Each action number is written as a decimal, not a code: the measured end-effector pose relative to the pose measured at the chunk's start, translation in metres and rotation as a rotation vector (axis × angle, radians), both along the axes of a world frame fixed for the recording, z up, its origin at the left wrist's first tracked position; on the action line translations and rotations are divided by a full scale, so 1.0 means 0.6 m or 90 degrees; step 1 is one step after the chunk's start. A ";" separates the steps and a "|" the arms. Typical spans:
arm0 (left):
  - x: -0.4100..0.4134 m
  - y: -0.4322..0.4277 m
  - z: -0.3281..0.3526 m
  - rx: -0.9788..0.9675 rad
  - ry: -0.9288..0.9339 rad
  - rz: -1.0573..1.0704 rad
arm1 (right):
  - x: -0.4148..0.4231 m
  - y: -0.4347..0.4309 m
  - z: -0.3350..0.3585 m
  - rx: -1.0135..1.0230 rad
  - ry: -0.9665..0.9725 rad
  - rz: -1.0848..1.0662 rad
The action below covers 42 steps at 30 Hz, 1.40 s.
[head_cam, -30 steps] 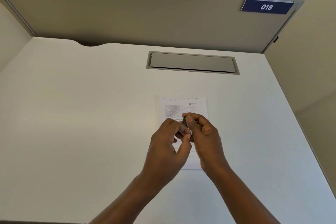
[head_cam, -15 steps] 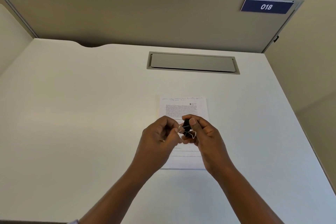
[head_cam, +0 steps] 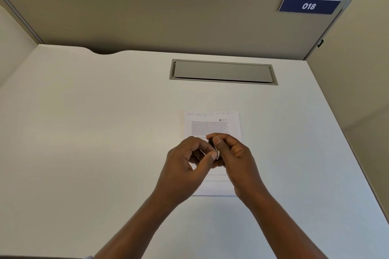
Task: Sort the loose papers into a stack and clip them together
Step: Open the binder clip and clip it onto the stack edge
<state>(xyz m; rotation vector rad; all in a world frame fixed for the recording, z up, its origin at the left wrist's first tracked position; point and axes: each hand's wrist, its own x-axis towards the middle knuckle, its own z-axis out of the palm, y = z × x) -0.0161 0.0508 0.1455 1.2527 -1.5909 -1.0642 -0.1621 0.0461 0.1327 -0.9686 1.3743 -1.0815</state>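
Note:
A neat stack of printed papers (head_cam: 211,124) with handwriting along its top lies flat on the white desk (head_cam: 94,132), right of centre. Both hands hover just above its middle. My right hand (head_cam: 233,157) pinches a small black binder clip (head_cam: 213,145) between thumb and fingers. My left hand (head_cam: 185,164) touches the clip's silver wire handle with thumb and forefinger. Most of the clip is hidden by the fingers. The lower half of the stack is partly covered by my hands and wrists.
A grey cable hatch (head_cam: 223,71) is set into the desk behind the papers. A grey partition (head_cam: 160,17) with a blue "018" sign (head_cam: 309,6) closes off the back. The desk's right edge (head_cam: 345,143) drops away beside a beige wall.
Half a second ago the clip's wire handles were spread open between the hands; now the handles are pinched together and the fingers cover more of the clip. The papers have not moved.

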 end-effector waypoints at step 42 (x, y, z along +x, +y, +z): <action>0.007 -0.008 0.014 -0.048 -0.029 -0.010 | -0.039 -0.007 0.017 0.012 -0.002 0.208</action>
